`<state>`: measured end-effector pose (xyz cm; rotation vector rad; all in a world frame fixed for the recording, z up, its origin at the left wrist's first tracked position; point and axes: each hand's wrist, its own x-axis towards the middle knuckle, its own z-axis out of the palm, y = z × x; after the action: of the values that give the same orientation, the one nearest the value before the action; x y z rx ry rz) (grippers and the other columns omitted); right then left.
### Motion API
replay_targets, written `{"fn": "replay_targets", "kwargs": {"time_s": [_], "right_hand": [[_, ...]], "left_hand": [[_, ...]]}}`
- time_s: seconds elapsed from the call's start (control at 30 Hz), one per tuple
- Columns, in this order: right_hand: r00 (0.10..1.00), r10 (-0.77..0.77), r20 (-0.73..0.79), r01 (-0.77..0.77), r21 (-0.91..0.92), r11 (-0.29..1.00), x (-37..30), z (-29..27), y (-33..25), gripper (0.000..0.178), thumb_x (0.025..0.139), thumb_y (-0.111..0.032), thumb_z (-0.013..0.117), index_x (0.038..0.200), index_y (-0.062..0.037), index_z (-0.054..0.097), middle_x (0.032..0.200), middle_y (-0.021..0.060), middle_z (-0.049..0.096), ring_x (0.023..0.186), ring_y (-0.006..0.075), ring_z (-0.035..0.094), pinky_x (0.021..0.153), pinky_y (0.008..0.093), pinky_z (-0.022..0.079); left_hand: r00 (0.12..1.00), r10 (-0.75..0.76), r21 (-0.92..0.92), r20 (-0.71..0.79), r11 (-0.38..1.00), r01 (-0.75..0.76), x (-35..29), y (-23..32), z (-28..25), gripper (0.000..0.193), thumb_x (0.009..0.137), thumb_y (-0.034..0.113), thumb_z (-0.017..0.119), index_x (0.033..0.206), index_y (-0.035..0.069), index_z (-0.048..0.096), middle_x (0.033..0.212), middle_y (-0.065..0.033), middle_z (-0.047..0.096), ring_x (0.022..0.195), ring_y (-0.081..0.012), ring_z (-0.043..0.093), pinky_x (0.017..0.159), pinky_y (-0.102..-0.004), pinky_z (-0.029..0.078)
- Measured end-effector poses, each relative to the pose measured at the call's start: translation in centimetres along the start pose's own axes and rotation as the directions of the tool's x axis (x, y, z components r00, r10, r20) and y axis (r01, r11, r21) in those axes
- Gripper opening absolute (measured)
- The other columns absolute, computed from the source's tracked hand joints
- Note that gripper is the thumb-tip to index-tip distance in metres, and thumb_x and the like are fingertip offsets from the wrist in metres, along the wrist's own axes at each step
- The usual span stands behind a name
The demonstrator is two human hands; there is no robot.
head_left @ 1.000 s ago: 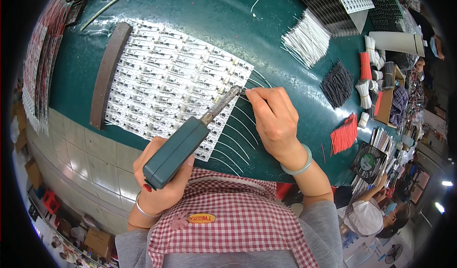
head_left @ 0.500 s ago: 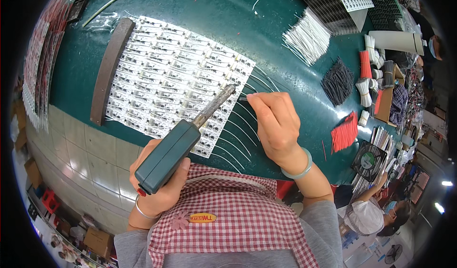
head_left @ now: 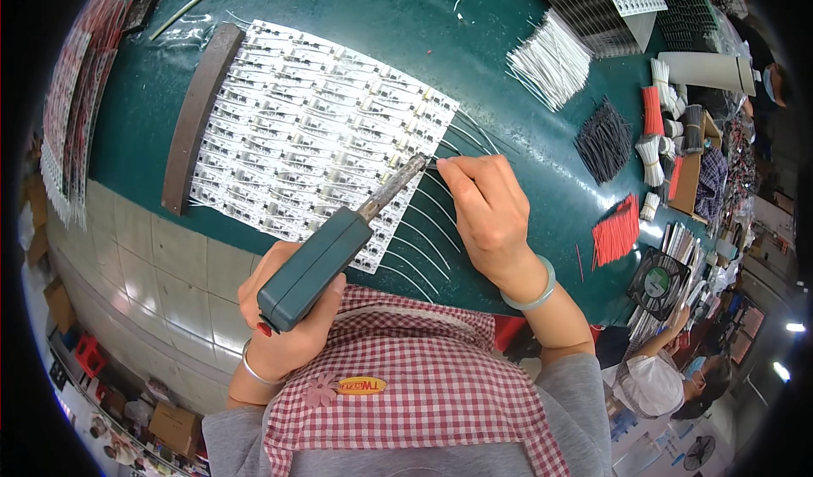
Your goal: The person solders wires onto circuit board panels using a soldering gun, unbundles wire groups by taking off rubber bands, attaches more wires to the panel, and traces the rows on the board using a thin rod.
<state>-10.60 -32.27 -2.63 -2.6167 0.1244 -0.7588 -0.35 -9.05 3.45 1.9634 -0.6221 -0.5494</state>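
Observation:
My left hand (head_left: 292, 295) is wrapped round the dark green handle of a soldering iron (head_left: 315, 267). The iron's hot tip rests at the right edge of a white panel of small circuit boards (head_left: 309, 125). Right beside that tip, my right hand (head_left: 489, 214) is closed in a pinch on a thin wire, whose short dark end shows at the fingertips; the rest is hidden by the hand. White wires (head_left: 429, 238) fan out from the panel's right edge, above and below my right hand. Many more short wires lie across the panel in rows.
A brown bar (head_left: 199, 121) lies along the panel's left edge. To the right are piles of white wires (head_left: 550, 60), black wires (head_left: 603, 141) and red wires (head_left: 616, 231), with bundled wires and a small fan (head_left: 656, 284) beyond. Another person (head_left: 648, 379) sits at the lower right.
The soldering iron and my left hand have shifted slightly up and right, bringing the tip closer to my right fingertips. My right hand has moved slightly up and left.

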Motion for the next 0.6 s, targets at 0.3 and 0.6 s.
{"fn": "replay_targets", "kwargs": {"time_s": [0.3, 0.6], "right_hand": [[1.000, -0.002, 0.009, 0.002, -0.007, 1.000, -0.02, -0.04, -0.03, 0.033, 0.069, 0.000, 0.067, 0.102, 0.0056, 0.065, 0.093, 0.0132, 0.063, 0.078, 0.0270, 0.061, 0.064, 0.0330, 0.052], [1.000, 0.009, 0.001, -0.009, -0.011, 1.000, -0.11, 0.05, -0.12, 0.031, 0.069, 0.000, 0.067, 0.100, 0.0047, 0.065, 0.092, 0.0127, 0.063, 0.079, 0.0270, 0.061, 0.064, 0.0332, 0.052]], "left_hand": [[0.998, 0.064, 0.049, -0.003, 0.997, -0.064, -0.02, 0.01, -0.08, 0.015, 0.073, -0.002, 0.077, 0.087, -0.003, 0.070, 0.081, -0.0101, 0.063, 0.064, -0.0204, 0.061, 0.058, -0.0300, 0.048], [0.999, 0.041, 0.054, 0.006, 0.998, -0.042, -0.59, 0.15, -0.48, 0.020, 0.074, -0.002, 0.077, 0.092, -0.004, 0.071, 0.089, -0.0133, 0.067, 0.072, -0.0219, 0.065, 0.063, -0.0296, 0.052]]}}
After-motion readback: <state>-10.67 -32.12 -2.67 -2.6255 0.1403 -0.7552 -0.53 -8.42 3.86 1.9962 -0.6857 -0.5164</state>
